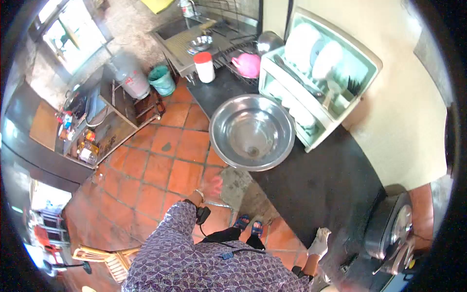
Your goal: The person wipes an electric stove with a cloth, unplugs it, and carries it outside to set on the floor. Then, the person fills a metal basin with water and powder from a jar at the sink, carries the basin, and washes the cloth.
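Approach to the steel basin (252,131) is being judged as the step in hand. The basin is being supported upright on the black counter (321,185), its near rim overhanging the counter edge above the tiled floor (160,165), just beside the white dish rack (316,82). The left hand (214,185) is being held out below that rim, near it but apart from it; it is being rendered as a blur, so the state of its fingers cannot be told. The right hand (319,242) is being rested on the near counter edge, fingers open and gripping nothing, well apart from the basin. A lift of the basin is being judged to call for a grip at the rim on both sides, since the bowl is wide and shallow.
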`<state>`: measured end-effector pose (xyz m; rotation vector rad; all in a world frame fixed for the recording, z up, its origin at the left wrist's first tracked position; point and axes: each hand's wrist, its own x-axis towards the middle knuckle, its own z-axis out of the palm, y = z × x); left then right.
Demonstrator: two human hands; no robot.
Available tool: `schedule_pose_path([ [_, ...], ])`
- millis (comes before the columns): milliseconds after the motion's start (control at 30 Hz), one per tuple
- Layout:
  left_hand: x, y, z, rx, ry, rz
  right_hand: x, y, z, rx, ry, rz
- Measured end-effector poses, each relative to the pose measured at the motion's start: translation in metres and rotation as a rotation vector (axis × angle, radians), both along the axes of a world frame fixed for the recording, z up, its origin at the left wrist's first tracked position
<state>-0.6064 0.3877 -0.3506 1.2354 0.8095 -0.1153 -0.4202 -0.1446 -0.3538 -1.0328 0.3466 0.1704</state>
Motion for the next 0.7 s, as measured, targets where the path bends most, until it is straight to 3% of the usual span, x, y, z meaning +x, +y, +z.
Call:
schedule_pose_path([
  [33, -0.016, 0.009, -0.033, 0.036, -0.164, -0.083, 0.003, 0.003, 0.003, 0.007, -0.02, 0.015],
  [100, -0.044, 0.013, -0.089, 0.998, 0.218, -0.398, 0.0, 0.008, 0.009, -0.722, -0.11, 0.231],
  [133, -0.066, 0.023, -0.114, 0.999, 0.215, -0.394, 0.007, -0.006, -0.007, -0.353, -0.034, 0.213],
  [200, -0.112, 0.035, -0.149, 1.653, 0.008, -0.931, 0.004, 0.005, 0.004, -0.685, -0.142, 0.194],
  [233, -0.125, 0.033, -0.142, 1.47, 0.062, -0.91, -0.001, 0.02, 0.031, -1.007, -0.16, 0.243],
  [267, -0.131, 0.031, -0.125, 1.046, 0.232, -0.763, -0.006, 0.041, 0.07, -1.263, -0.093, 0.303],
  [300, -0.124, 0.026, -0.085, 0.455, 0.464, -0.384, -0.011, 0.071, 0.116, -1.388, 0.035, 0.359],
  [333, -0.114, 0.02, -0.048, 0.152, 0.622, -0.139, 0.003, 0.017, 0.03, -1.182, -0.259, 0.392],
  [367, -0.104, 0.018, -0.021, 0.082, 0.662, -0.017, 0.016, -0.033, -0.052, -0.927, -0.517, 0.467],
  [400, -0.092, 0.021, -0.005, 0.082, 0.67, -0.039, 0.009, -0.035, -0.051, -0.935, -0.498, 0.455],
  [467, -0.062, 0.017, 0.018, 0.656, 0.353, 0.191, 0.013, -0.019, -0.036, -0.194, -0.041, 0.046],
  [500, -0.044, 0.014, 0.037, 0.931, 0.174, 0.309, 0.01, -0.014, -0.028, -0.197, -0.038, 0.038],
  [567, 0.014, 0.002, 0.125, 1.402, -0.244, 0.151, 0.006, -0.002, -0.007, -0.589, -0.014, 0.125],
  [633, 0.062, 0.006, 0.143, 1.361, -0.394, 0.019, -0.002, 0.023, 0.024, -0.729, -0.042, 0.109],
  [667, 0.084, 0.006, 0.149, 1.254, -0.315, -0.122, 0.001, 0.035, 0.039, -0.861, -0.066, 0.083],
  [700, 0.105, 0.008, 0.153, 1.143, -0.236, -0.252, -0.001, 0.029, 0.042, -1.349, -0.257, 0.31],
])
